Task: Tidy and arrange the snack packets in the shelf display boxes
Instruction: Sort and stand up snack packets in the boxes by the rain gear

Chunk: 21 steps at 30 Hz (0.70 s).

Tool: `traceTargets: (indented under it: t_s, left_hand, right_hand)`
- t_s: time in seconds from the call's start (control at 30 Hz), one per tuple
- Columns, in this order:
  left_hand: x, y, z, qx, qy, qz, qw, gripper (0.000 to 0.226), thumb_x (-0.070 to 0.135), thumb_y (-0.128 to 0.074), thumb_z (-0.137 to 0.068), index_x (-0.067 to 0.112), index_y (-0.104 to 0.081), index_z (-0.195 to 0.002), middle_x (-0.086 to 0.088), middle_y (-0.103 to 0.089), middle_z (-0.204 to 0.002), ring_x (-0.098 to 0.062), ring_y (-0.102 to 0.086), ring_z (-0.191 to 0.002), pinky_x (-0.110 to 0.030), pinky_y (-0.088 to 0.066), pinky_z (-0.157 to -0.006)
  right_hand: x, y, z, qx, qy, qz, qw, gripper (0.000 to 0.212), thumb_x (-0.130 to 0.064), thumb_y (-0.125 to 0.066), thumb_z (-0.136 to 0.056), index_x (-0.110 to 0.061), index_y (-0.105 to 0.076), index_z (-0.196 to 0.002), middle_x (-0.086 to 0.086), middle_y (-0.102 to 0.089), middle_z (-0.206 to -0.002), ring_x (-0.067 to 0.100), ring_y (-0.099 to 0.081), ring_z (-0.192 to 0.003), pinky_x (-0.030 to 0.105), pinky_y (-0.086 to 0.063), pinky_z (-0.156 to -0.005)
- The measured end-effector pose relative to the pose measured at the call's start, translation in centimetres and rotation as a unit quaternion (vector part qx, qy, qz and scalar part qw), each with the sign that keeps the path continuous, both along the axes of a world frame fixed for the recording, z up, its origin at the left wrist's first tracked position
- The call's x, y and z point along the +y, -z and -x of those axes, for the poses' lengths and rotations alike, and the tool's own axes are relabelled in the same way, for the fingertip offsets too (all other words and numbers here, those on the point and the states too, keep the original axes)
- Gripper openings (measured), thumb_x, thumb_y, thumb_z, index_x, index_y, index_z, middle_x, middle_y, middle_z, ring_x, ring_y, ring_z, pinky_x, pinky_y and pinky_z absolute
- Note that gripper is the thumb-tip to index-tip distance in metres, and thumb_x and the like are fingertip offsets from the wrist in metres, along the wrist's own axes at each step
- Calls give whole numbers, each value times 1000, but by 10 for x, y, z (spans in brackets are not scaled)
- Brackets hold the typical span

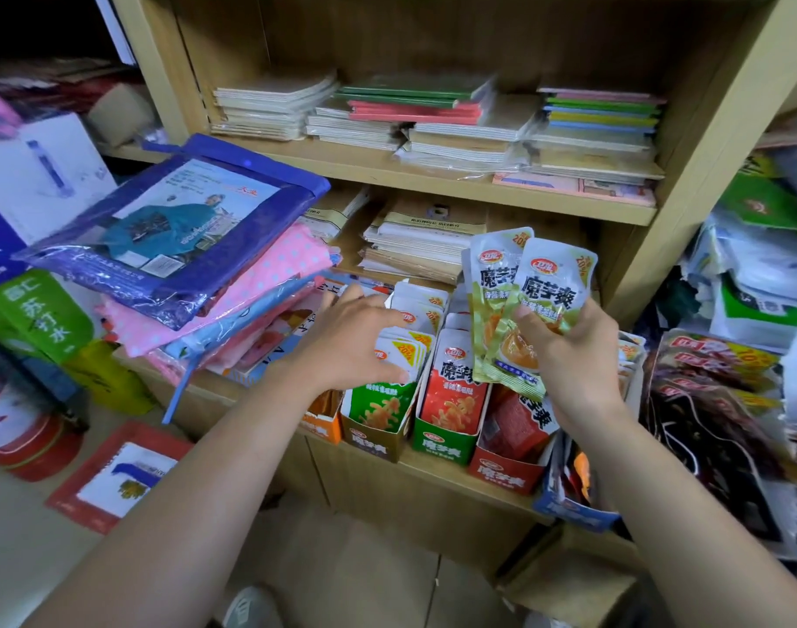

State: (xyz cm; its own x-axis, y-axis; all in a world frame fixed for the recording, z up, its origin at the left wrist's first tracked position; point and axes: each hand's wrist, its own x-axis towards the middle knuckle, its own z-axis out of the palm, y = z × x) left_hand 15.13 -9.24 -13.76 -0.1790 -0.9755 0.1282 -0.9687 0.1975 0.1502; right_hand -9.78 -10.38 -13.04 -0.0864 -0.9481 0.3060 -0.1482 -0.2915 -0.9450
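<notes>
We hold two green packets [519,305] up in our right hand [568,351]. The grip of that hand is clamped on their lower halves, thumb in front, so the tops stick up and we can read them. We think we lift them like this to see which box they belong in.

Our left hand [355,342] reaches down to the left of that grip. Its fingers are spread and lie on the tops of the packets in the green box [378,428]; they press down but do not close on anything. We think this pushes the packets back to make room.

Just below the right grip stands the box with red packets [451,396], and another red box [510,464] is beside it. All the boxes sit in a row on the shelf [455,482].
</notes>
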Motion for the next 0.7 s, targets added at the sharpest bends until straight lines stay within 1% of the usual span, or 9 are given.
traceTargets:
  t_s: [0.07,0.1,0.17,0.23,0.33,0.43,0.6,0.67,0.7]
  left_hand:
    - [6,-1,-7,112,8,-28,993,37,50,-86,-72,37,-65,-100,15,-62,-107,-14,-52,-109,-43,-46,-94]
    - [10,-1,-11,163,10,-45,986,32,44,-88,-71,35,-65,-91,17,-66,-101,-11,-59,-104,-45,-51,-90]
    - [19,1,-16,226,13,-58,972,27,37,-90,-71,35,-65,-82,17,-71,-91,-6,-68,-94,-48,-56,-83]
    - [30,1,-20,268,13,-40,962,23,29,-89,-74,32,-66,-76,14,-74,-84,-6,-71,-88,-49,-57,-82]
    - [45,-2,-26,330,-7,-4,944,22,20,-87,-78,30,-67,-74,11,-76,-83,-7,-73,-89,-50,-57,-86]
    - [52,-2,-34,365,-29,53,929,22,18,-85,-80,26,-65,-75,6,-76,-81,-13,-74,-85,-53,-57,-81]
    - [56,0,-37,386,-53,107,915,23,20,-83,-83,31,-64,-77,11,-75,-82,-14,-73,-87,-53,-59,-79]
    - [59,0,-33,390,-51,122,911,24,16,-83,-83,31,-64,-78,13,-75,-83,-11,-73,-88,-51,-60,-80]
    - [60,0,-31,396,-46,128,908,25,14,-82,-83,30,-64,-78,13,-75,-84,-10,-74,-89,-50,-60,-80]
  right_hand:
    - [0,0,0,-5,-4,3,1000,16,-17,-72,-93,-29,-62,-92,-15,-72,-88,-1,-68,-77,19,-52,-68]
    - [0,0,0,-8,-5,2,1000,17,-17,-72,-93,-29,-61,-91,-16,-71,-86,-4,-66,-74,17,-50,-66]
    - [1,-1,0,-11,-1,0,1000,18,-17,-73,-92,-29,-59,-88,-17,-69,-80,-5,-63,-69,18,-49,-65]
    - [0,0,2,-15,-3,-6,1000,20,-17,-73,-92,-29,-58,-86,-19,-68,-76,-6,-62,-66,19,-49,-66]
    - [3,-4,0,-22,-8,-9,1000,32,-14,-71,-92,-26,-48,-75,-30,-56,-53,-8,-53,-50,8,-40,-54]
    - [10,-12,-3,-14,-7,-12,1000,45,-8,-68,-94,-28,-36,-70,-32,-44,-40,-10,-46,-42,6,-34,-45]
    - [8,-9,-2,-9,-6,-3,1000,41,-12,-70,-93,-25,-40,-69,-27,-46,-41,-4,-43,-40,9,-33,-47]
    - [6,-7,-2,-12,-11,6,1000,34,-14,-71,-93,-19,-46,-69,-21,-49,-46,-1,-41,-43,16,-38,-51]
    - [4,-5,-1,-13,-16,11,1000,27,-17,-73,-92,-13,-53,-74,-15,-53,-52,2,-42,-47,23,-41,-53]
